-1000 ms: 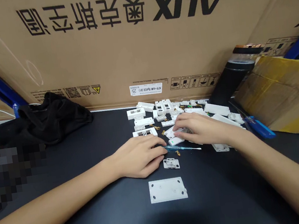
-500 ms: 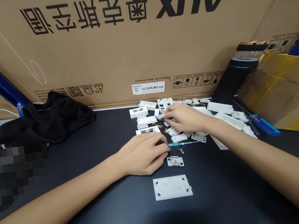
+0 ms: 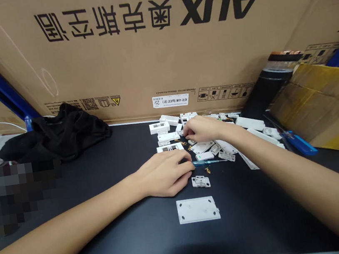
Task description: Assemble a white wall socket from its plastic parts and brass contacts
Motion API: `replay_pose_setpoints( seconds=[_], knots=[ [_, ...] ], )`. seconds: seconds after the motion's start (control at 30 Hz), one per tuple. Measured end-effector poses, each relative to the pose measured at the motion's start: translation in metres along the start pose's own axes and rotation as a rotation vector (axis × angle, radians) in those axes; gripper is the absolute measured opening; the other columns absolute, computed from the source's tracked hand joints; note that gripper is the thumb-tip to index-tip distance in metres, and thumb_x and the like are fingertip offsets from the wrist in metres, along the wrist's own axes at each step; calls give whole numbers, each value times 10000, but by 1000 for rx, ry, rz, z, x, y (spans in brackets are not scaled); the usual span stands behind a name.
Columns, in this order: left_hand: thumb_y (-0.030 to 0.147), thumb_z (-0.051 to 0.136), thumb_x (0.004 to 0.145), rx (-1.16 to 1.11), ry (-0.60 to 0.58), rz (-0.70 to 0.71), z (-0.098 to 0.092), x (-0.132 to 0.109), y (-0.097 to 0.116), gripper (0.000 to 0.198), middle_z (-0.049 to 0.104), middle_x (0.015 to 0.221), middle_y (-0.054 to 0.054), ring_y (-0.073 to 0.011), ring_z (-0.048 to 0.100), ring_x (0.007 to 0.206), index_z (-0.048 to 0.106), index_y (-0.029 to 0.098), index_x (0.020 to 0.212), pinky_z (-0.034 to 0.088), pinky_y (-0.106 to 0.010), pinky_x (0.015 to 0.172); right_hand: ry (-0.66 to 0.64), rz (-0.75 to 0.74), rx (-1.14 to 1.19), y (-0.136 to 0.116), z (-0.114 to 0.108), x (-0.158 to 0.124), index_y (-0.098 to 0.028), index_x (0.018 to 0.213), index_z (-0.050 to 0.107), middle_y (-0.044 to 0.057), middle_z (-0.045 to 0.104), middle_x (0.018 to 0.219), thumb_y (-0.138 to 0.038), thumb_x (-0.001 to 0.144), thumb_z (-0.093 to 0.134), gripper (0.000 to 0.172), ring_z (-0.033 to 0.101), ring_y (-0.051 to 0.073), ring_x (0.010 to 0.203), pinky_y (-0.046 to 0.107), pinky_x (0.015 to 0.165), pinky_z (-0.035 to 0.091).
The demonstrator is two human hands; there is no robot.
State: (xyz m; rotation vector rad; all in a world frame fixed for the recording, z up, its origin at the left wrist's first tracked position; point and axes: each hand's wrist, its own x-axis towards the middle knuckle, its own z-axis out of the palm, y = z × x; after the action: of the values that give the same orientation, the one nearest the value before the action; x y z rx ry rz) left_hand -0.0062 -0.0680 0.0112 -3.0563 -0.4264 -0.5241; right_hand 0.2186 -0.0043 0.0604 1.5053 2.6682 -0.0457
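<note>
My left hand rests on the dark table with its fingers curled around the handle end of a slim blue screwdriver, whose thin shaft points right. My right hand reaches over the pile of white plastic parts, fingers bent and closed together at a small white part; whatever lies between the fingertips is hidden. Small brass pieces lie close to both hands. Nearer me are a small white plastic insert and a flat white plate with holes near its corners.
White housings and covers are scattered toward the back. A large cardboard box stands behind the table. On the right are a black bottle, a taped carton and a blue-handled tool. Black cloth lies at the left.
My right hand has shifted slightly left over the small parts, its fingers bending down more. My left hand stays on the screwdriver. The whole view has shifted a little.
</note>
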Motion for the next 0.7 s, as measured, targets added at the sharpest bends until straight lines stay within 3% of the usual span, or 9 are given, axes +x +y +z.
replay_pose_setpoints(
  seconds=[0.33,0.57,0.7],
  knots=[
    [256,429,1036,-3,-5,5,0,0,0,268,660,1214,-95,-213,685,962,673,182,1117,599,-361,836,-77,33,-247,-28,-17,14,-169,728,733,120,748,838,-89,696,642,125,633,221,688,317,559,411],
    [266,418,1041,20,-22,0,-1,0,1,287,668,1215,-79,-205,682,945,680,189,1130,590,-349,812,-137,35,-221,-28,-21,17,-188,698,717,77,718,729,-183,691,691,28,644,218,659,324,556,448],
    [264,415,1042,24,-31,-4,-2,0,1,291,667,1222,-80,-203,682,950,679,190,1141,590,-348,812,-133,80,-176,-22,-18,21,-185,804,759,101,746,834,-199,682,709,133,682,253,722,349,584,488]
  ],
)
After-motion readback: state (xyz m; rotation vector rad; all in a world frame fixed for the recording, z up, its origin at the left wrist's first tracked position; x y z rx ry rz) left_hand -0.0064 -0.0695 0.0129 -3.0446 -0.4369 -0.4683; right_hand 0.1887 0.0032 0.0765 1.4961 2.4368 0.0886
